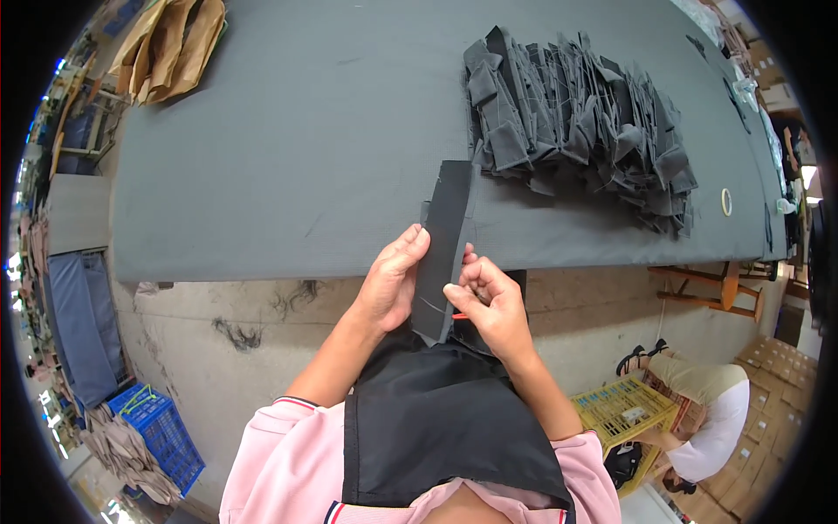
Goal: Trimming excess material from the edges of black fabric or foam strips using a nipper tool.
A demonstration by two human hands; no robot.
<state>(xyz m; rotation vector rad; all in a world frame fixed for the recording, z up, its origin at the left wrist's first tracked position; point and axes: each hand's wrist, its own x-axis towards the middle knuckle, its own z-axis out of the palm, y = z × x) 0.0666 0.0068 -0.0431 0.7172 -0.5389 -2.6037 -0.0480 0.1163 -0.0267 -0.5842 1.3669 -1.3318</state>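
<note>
A long dark grey fabric strip is held up in front of me, its far end over the table edge and its lower end by my apron. My left hand grips its left edge, thumb on top. At the right edge my right hand is closed, with thumb and fingers pressed together at the strip. A small red piece peeks out under the right hand; what it belongs to is hidden. Loose threads show near the strip's lower end. Farther right on the table lies a large pile of similar dark fabric pieces.
The wide table has a grey cover. Brown paper sits at its far left, a tape roll at the right. A blue crate stands lower left. Lower right, a person bends by a yellow crate, near a wooden stool.
</note>
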